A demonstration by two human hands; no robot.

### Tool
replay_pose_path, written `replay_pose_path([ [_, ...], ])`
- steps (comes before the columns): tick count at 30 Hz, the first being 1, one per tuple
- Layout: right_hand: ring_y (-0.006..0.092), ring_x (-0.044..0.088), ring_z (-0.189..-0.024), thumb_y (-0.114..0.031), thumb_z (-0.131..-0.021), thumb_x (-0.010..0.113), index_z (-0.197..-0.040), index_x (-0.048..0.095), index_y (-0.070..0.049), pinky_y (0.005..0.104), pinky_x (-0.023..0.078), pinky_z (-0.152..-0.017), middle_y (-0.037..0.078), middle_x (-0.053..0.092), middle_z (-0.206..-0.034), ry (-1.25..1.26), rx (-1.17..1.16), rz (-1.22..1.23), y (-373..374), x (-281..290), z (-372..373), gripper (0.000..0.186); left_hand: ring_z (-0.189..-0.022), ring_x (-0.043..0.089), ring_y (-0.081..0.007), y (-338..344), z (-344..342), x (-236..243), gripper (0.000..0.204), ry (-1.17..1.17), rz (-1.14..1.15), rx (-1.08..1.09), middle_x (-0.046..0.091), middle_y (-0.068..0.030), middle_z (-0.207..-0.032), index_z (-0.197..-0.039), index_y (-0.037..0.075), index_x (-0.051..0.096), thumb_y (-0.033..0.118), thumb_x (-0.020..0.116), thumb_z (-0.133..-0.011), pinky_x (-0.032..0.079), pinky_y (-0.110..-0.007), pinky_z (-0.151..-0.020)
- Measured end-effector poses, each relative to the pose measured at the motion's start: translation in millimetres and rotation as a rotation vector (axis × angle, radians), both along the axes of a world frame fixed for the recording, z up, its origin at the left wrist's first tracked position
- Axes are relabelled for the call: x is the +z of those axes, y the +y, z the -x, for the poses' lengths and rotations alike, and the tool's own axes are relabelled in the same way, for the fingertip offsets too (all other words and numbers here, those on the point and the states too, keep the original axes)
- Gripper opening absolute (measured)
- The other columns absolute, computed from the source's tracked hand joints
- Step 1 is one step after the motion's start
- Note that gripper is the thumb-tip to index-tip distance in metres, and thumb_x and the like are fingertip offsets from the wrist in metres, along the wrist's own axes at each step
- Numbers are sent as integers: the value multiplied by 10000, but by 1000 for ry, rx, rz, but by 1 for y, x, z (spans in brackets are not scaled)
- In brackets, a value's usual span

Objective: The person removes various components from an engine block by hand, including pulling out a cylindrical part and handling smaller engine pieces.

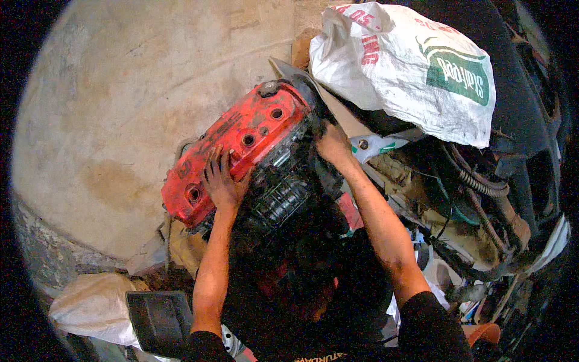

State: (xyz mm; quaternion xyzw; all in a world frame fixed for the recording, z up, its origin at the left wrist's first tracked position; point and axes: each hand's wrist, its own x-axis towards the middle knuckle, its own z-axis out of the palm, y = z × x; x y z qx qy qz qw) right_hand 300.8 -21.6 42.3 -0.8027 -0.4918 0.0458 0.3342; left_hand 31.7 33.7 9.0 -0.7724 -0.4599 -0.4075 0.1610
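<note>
An engine stands in front of me, topped by a red valve cover [226, 145] with several round holes and a filler cap [267, 88] at its far end. My left hand [224, 180] lies on the near side of the cover, fingers spread over its edge. At the engine's right end is my right hand [333, 145], its fingers curled against the dark side; what they grip, if anything, is hidden. Black engine parts [277, 196] show between my arms, and the lower part of the engine is lost in shadow.
A white woven sack [416, 66] lies at the far right. Hoses [482, 181] and dark car parts crowd the right side. At the lower left are a black tray [160, 323] and a pale sack [93, 308]. Concrete floor [120, 108] spreads out to the left.
</note>
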Motion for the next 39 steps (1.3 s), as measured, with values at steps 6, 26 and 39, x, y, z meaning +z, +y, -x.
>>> replay_pose_path([
  [6, 410, 495, -1077, -211, -812, 587, -1180, 513, -30, 465, 415, -910, 246, 523, -1141, -86, -145, -346, 33, -19, 2, 416, -1236, 387, -277, -5, -7, 7, 698, -9, 51, -30, 429, -52, -1338, -1241, 145, 478, 497, 695, -678, 308, -467, -990],
  [26, 400, 570, -942, -166, -793, 612, -972, 607, 28, 431, 464, -800, 242, 605, -960, 156, 82, -485, 3, -61, 126, 264, -1265, 345, -288, 0, -2, -3, 738, 16, 74, -13, 398, -65, -1359, -1278, 122, 428, 480, 687, -687, 285, -486, -1007],
  [39, 392, 566, -928, -247, -734, 682, -999, 579, -1, 448, 455, -826, 227, 595, -979, 35, 215, -209, -1, -64, 96, 377, -1292, 304, -291, 2, 4, -2, 767, 25, 121, -84, 349, -78, -1394, -1300, 120, 398, 425, 712, -670, 242, -493, -1034],
])
